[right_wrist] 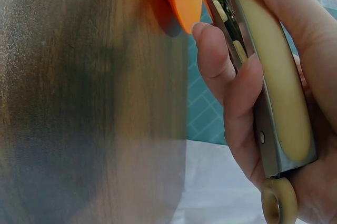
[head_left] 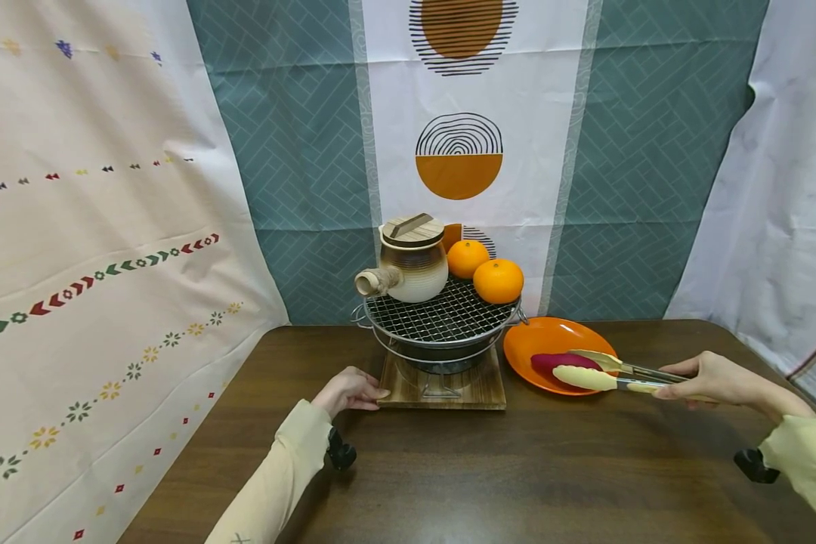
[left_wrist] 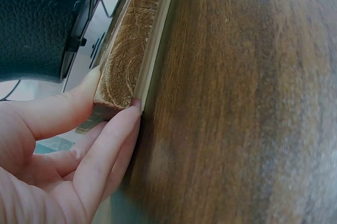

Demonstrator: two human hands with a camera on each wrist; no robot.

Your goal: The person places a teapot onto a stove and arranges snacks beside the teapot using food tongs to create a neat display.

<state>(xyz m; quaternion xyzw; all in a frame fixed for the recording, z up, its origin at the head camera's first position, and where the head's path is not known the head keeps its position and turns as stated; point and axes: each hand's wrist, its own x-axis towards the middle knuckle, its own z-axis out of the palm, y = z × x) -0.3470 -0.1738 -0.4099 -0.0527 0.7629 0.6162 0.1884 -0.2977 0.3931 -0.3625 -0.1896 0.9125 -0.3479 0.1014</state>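
My left hand (head_left: 350, 390) pinches the near left corner of a square wooden board (head_left: 476, 393), thumb on top and fingers beneath in the left wrist view. On that board stands a round grill (head_left: 442, 321) with a black mesh top. My right hand (head_left: 714, 381) grips tongs (head_left: 642, 378) with cream-coloured tips and handles; their handle (right_wrist: 274, 71) fills the palm in the right wrist view. The tong tips lie either side of a dark red, elongated item (head_left: 561, 363) on an orange plate (head_left: 517, 344). Whether they squeeze it I cannot tell.
A clay teapot (head_left: 415, 272) with a wooden lid and side handle sits on the mesh. Beside it are two oranges (head_left: 499, 281). The brown table (head_left: 517, 476) meets patterned cloth hangings (head_left: 299, 151) at the back and sides.
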